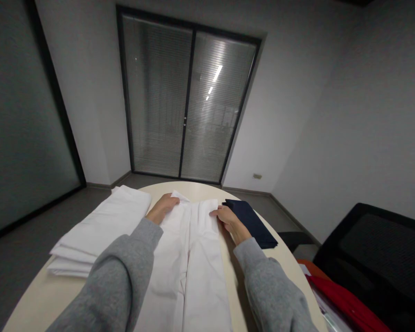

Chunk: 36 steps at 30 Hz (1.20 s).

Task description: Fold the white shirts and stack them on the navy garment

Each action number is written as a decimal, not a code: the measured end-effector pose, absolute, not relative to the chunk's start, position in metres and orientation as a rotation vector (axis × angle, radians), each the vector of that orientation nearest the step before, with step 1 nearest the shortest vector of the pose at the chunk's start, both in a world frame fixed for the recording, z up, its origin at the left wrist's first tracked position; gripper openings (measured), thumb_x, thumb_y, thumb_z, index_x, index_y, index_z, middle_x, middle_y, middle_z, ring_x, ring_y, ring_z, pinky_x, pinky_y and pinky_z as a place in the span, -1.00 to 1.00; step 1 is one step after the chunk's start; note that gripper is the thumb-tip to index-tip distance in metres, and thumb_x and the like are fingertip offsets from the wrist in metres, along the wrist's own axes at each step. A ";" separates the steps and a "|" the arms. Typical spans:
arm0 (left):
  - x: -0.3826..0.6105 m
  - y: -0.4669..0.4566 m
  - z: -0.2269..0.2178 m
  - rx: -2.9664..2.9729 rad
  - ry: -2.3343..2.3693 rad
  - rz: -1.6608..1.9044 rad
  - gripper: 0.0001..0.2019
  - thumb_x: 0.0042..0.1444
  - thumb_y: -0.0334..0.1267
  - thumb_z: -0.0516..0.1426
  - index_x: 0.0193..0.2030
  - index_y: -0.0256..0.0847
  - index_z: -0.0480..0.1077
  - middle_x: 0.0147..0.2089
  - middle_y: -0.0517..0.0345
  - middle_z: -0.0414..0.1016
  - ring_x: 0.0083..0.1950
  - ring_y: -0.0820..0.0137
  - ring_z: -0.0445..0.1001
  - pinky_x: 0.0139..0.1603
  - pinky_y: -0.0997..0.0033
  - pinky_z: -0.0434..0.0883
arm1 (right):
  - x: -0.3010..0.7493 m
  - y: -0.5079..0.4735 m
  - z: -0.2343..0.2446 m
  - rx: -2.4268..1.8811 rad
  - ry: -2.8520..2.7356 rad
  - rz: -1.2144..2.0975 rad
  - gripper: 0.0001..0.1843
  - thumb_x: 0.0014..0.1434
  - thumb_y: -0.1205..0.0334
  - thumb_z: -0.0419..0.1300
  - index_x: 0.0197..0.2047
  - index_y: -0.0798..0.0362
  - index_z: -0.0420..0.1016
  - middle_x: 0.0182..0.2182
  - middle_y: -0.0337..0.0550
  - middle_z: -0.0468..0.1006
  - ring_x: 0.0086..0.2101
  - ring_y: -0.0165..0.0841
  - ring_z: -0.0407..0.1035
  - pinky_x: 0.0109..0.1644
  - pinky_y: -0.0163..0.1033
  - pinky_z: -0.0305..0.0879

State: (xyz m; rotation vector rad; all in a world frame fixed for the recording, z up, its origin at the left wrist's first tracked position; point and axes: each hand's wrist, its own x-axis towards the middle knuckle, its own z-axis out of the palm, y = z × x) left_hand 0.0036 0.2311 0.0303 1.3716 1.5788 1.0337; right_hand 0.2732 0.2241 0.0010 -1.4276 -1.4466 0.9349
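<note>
A long white cloth garment point(200, 258) lies lengthwise on the round table, with a seam or gap running down its middle. Its exact kind cannot be made out. My left hand point(163, 207) grips its far left corner, fingers closed on the fabric. At the far right corner, my right hand point(228, 219) pinches the edge between thumb and fingers. Left of my left hand is a folded stack of white cloth point(107, 221). A folded dark navy cloth point(251, 221) rests just beyond my right hand.
The cream table point(38, 295) has a curved edge. A black mesh chair point(376, 258) stands at the right, with red cloth point(346, 299) and other items on its seat. Glass doors with blinds point(186, 101) are in the wall ahead.
</note>
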 end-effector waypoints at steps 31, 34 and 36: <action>-0.047 0.003 0.010 2.863 1.482 0.768 -0.37 0.22 -0.49 0.14 0.42 -0.07 0.27 0.47 0.04 0.31 0.42 0.13 0.29 0.41 0.00 0.26 | 0.277 0.017 0.005 -1.117 -2.558 0.025 -0.36 0.09 0.59 0.09 0.21 -0.02 0.44 -0.03 -0.07 0.52 0.01 -0.17 0.30 0.18 0.00 0.20; -0.047 0.015 0.002 2.898 1.443 0.747 -0.31 0.20 -0.57 0.07 0.46 -0.09 0.23 0.50 0.05 0.27 0.48 0.17 0.23 0.44 0.02 0.26 | 0.276 0.019 0.003 -1.155 -2.580 -0.012 -0.22 0.10 0.59 0.08 0.39 0.04 0.26 -0.01 -0.03 0.50 0.00 -0.15 0.29 0.18 0.03 0.23; -0.047 0.022 -0.003 2.857 1.431 0.745 -0.35 0.21 -0.55 0.07 0.44 -0.13 0.27 0.47 0.01 0.33 0.44 0.17 0.29 0.41 0.03 0.32 | 0.277 0.020 0.000 -1.160 -2.580 -0.045 -0.16 0.11 0.61 0.08 0.45 0.05 0.19 -0.01 0.00 0.48 -0.01 -0.14 0.29 0.15 0.03 0.27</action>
